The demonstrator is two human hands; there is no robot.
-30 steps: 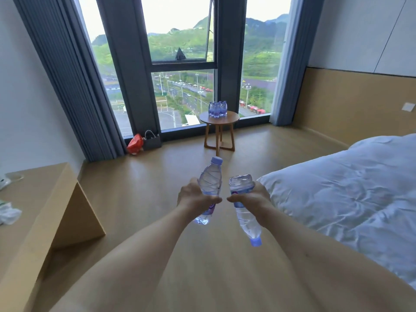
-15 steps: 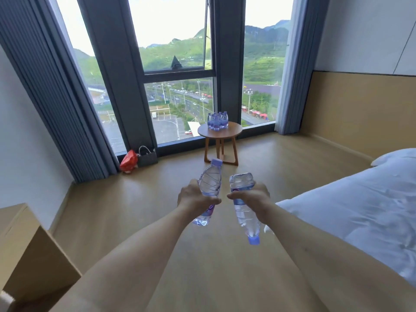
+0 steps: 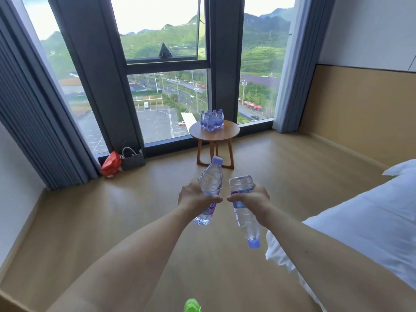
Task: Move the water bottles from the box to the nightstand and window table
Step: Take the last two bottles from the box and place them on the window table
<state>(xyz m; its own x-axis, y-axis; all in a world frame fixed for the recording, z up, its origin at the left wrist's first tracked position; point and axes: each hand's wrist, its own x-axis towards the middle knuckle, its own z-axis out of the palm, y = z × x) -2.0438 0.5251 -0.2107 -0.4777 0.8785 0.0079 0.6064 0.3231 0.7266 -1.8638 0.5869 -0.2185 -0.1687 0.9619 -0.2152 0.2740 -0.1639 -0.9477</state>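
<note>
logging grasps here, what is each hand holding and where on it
The left hand grips a water bottle around its lower middle, cap up. The right hand grips a second bottle near its base, cap pointing down.

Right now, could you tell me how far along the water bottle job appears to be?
Done: a cluster of bottles already stands on the round window table. In hand: the left hand grips one bottle cap-up, and the right hand grips another cap-down, both held out toward the table. Left: setting these two down. The box and nightstand are out of view.
</note>
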